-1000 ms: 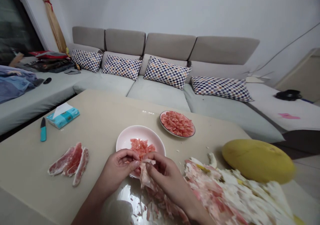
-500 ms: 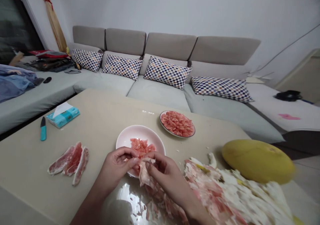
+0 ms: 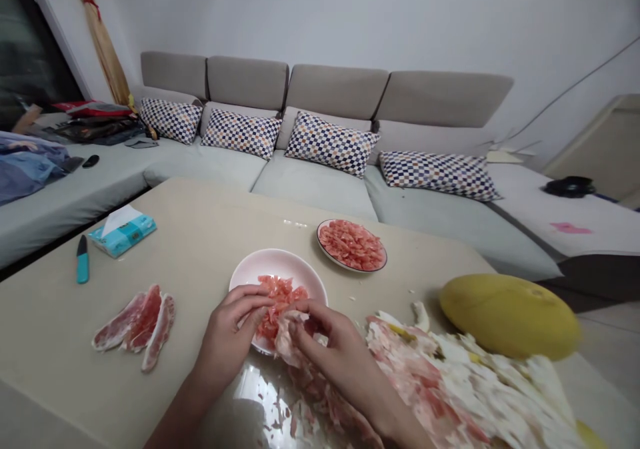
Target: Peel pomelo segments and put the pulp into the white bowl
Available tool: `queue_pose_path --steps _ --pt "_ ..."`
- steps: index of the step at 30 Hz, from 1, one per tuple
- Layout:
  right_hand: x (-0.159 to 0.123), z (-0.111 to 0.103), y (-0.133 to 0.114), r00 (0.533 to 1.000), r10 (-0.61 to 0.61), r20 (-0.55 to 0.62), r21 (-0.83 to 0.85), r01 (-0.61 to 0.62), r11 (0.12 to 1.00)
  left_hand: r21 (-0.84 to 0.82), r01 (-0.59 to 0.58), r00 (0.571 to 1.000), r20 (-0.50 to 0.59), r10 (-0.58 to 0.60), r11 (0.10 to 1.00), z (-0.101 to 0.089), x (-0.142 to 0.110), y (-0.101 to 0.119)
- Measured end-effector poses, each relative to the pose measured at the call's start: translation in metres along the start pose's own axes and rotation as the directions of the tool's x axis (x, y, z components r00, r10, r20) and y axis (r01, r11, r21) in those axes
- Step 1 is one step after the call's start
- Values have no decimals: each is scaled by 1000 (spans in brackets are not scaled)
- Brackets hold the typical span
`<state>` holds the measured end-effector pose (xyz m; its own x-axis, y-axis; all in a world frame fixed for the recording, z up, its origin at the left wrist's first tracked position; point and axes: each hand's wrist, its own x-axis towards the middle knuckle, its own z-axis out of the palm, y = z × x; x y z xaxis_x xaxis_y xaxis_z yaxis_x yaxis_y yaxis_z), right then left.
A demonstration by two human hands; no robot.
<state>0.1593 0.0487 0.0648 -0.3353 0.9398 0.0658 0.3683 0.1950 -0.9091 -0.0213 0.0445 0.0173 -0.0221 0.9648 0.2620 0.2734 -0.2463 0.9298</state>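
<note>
Colour log: my bowl (image 3: pixel 280 264) is pale pink, the pomelo flesh (image 3: pixel 276 308) coral, the pomelo rind (image 3: pixel 510 317) yellow, the cushions (image 3: pixel 331 144) checked navy, orange and white.

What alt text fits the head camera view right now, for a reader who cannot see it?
Two bare hands work over a pale pink bowl of pink pomelo pulp: the right hand grips a pale membrane, and the left hand reaches beside it. A heap of pith and a yellow pomelo lie to the right on a beige table.
</note>
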Motion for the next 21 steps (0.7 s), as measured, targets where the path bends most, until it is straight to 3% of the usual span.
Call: queue_pose_path --steps 2,6,11,16,18,21 --pt "-1 1 0 999 -30 -21 -11 30 999 -39 14 1000 -4 -14 999 -1 0 1" --pt "-2 4 1 994 -88 -59 -22 87 996 -145 78 988 145 -57 986 -2 -1 6" --pt "-3 4 3 964 -239 -118 -71 232 970 7 -157 986 54 156 988 -4 -4 12" --pt "-9 1 -1 900 -411 -144 -87 402 912 126 -415 909 32 414 901 -11 -14 18" --pt "-15 -1 -6 889 -439 -131 -95 430 898 146 -448 893 23 449 882 -12 -19 21" --pt "-32 -6 -9 904 -402 -142 -154 382 911 172 -399 913 -13 407 901 -13 -28 26"
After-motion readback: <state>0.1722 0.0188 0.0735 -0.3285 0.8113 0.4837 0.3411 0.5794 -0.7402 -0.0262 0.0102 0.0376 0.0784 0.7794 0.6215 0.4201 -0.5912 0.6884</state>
